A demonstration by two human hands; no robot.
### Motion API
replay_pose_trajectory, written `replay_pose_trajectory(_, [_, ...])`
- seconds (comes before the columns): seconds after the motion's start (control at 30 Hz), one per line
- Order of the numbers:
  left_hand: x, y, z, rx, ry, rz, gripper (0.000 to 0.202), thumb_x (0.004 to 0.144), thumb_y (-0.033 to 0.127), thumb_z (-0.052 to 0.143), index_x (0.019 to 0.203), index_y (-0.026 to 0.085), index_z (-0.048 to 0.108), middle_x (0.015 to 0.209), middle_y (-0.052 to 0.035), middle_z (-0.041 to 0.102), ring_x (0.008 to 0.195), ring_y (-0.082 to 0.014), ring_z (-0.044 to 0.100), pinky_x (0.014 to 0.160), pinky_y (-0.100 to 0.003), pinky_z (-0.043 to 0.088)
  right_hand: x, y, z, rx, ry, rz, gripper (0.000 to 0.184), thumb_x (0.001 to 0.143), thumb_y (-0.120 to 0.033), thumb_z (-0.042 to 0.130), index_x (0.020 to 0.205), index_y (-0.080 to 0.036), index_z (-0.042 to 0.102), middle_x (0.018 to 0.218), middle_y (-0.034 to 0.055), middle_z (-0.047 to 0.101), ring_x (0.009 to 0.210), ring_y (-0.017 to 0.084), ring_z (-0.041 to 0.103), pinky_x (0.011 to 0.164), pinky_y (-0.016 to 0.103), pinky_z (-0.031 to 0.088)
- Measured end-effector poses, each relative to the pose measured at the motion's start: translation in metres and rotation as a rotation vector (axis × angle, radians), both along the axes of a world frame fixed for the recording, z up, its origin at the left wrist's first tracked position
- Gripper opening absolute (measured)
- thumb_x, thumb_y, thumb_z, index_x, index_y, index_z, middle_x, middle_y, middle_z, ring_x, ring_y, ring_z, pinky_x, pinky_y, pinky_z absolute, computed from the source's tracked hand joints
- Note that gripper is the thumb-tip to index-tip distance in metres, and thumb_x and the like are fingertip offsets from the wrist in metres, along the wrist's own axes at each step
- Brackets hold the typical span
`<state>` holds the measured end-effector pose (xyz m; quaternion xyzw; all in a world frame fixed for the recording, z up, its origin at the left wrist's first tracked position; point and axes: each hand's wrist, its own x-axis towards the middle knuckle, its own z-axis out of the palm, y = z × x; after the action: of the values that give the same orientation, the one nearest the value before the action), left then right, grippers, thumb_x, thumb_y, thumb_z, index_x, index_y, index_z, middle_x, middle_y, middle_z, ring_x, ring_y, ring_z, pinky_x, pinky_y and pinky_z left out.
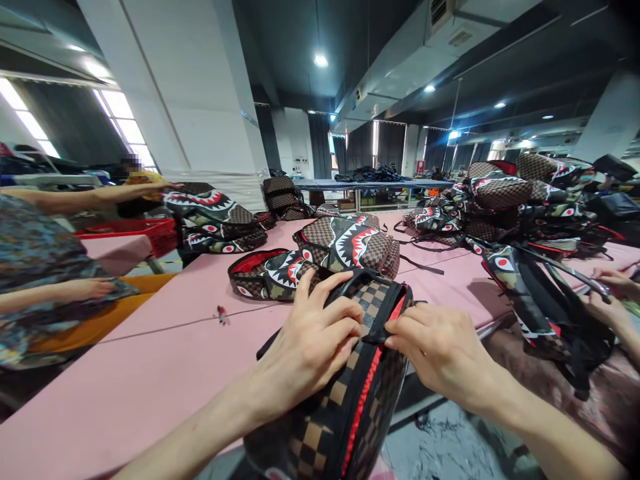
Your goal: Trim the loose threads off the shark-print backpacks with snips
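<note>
A brown checkered backpack (345, 407) with black trim and a red zipper line stands at the near edge of the pink table (150, 360). My left hand (313, 333) lies on its top, fingers curled over the black edge. My right hand (440, 353) pinches the black trim beside the red zipper at the top opening. Both hands grip the same bag from opposite sides.
Shark-mouth backpacks (345, 243) lie just behind, with more stacked at the left (215, 220) and a large pile at the right (520, 200). One person's arms (75, 200) reach in at the left; another person's hands (613, 300) hold a bag (540, 300) at the right.
</note>
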<state>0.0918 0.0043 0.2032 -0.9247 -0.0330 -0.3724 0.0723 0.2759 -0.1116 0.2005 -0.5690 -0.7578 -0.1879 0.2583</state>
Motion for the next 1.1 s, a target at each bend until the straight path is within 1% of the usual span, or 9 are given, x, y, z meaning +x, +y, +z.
replay_pose_trajectory(0.17, [-0.006,0.010,-0.004,-0.038,-0.061,-0.037,0.021,0.081,0.004,0.047,0.089,0.019,0.059,0.094,-0.0042,0.063,0.125,-0.0236,0.039,0.105,-0.052,0.029,0.019,0.010,0.007,0.016,0.300,0.115,0.016,0.087,-0.030,0.053,0.095,-0.019,0.061,0.083,0.0040,0.065,0.074,0.014,0.059,0.065,0.024,0.043])
replay_pose_trajectory(0.23, [-0.012,0.016,-0.004,-0.094,-0.092,-0.040,0.026,0.082,0.003,0.043,0.094,0.020,0.058,0.100,-0.0055,0.061,0.125,-0.0216,0.040,0.101,-0.043,0.039,0.025,0.028,0.009,0.064,0.351,0.144,0.035,0.079,-0.035,0.064,0.109,-0.018,0.057,0.098,0.0069,0.064,0.085,0.017,0.059,0.072,0.027,0.046])
replay_pose_trajectory(0.3, [-0.020,0.022,-0.002,-0.156,-0.121,-0.030,0.026,0.083,0.003,0.040,0.092,0.021,0.057,0.101,-0.0056,0.060,0.122,-0.0197,0.044,0.098,-0.037,0.044,0.026,0.050,0.011,0.042,0.300,0.203,0.039,0.075,-0.031,0.068,0.111,-0.018,0.057,0.100,0.0072,0.064,0.087,0.017,0.060,0.072,0.027,0.046])
replay_pose_trajectory(0.47, [-0.049,0.046,0.007,-0.191,-0.166,-0.028,0.025,0.081,0.002,0.036,0.079,0.019,0.054,0.091,-0.0041,0.058,0.111,-0.0169,0.055,0.090,-0.029,0.048,0.009,0.083,0.021,-0.211,0.202,0.386,0.013,0.078,-0.013,0.060,0.085,-0.019,0.069,0.080,0.0004,0.070,0.071,0.013,0.063,0.064,0.021,0.043])
replay_pose_trajectory(0.57, [-0.061,0.066,0.008,-0.201,-0.216,0.044,0.024,0.080,0.002,0.036,0.074,0.018,0.053,0.089,-0.0036,0.058,0.099,-0.0152,0.060,0.083,-0.027,0.050,-0.004,0.080,0.029,-0.236,0.059,0.411,0.038,0.074,-0.004,0.057,0.104,-0.024,0.066,0.087,-0.0012,0.070,0.073,0.012,0.064,0.064,0.019,0.041])
replay_pose_trajectory(0.67, [-0.062,0.081,-0.003,-0.214,-0.211,-0.033,0.022,0.081,0.002,0.037,0.076,0.017,0.052,0.090,-0.0048,0.057,0.100,-0.0158,0.059,0.082,-0.027,0.050,-0.018,0.080,0.031,-0.199,-0.189,0.328,0.057,0.071,-0.006,0.057,0.122,-0.030,0.054,0.096,0.0000,0.066,0.073,0.012,0.061,0.058,0.020,0.038])
replay_pose_trajectory(0.8, [-0.058,0.095,-0.039,-0.258,-0.047,-0.086,0.022,0.079,0.000,0.038,0.082,0.017,0.052,0.098,-0.0060,0.058,0.097,-0.0135,0.057,0.079,-0.024,0.048,-0.029,0.103,0.001,-0.197,-0.358,0.295,0.040,0.075,-0.013,0.056,0.112,-0.026,0.058,0.107,0.0034,0.060,0.076,0.014,0.059,0.055,0.022,0.037])
replay_pose_trajectory(0.93, [-0.064,0.110,-0.080,-0.385,-0.120,-0.035,0.027,0.075,-0.004,0.034,0.078,0.017,0.050,0.086,-0.0026,0.059,0.091,-0.0121,0.058,0.075,-0.023,0.048,-0.030,0.135,-0.056,-0.210,-0.111,0.397,0.033,0.076,-0.003,0.051,0.100,-0.022,0.063,0.094,0.0014,0.064,0.080,0.013,0.060,0.064,0.021,0.042])
replay_pose_trajectory(1.1, [-0.074,0.109,-0.094,-0.367,-0.214,0.039,0.027,0.081,0.000,0.031,0.082,0.016,0.053,0.088,-0.0045,0.060,0.104,-0.0151,0.056,0.086,-0.030,0.046,-0.034,0.163,-0.077,-0.275,0.129,0.451,0.027,0.074,-0.014,0.064,0.101,-0.020,0.064,0.105,0.0045,0.061,0.092,0.015,0.060,0.077,0.023,0.045])
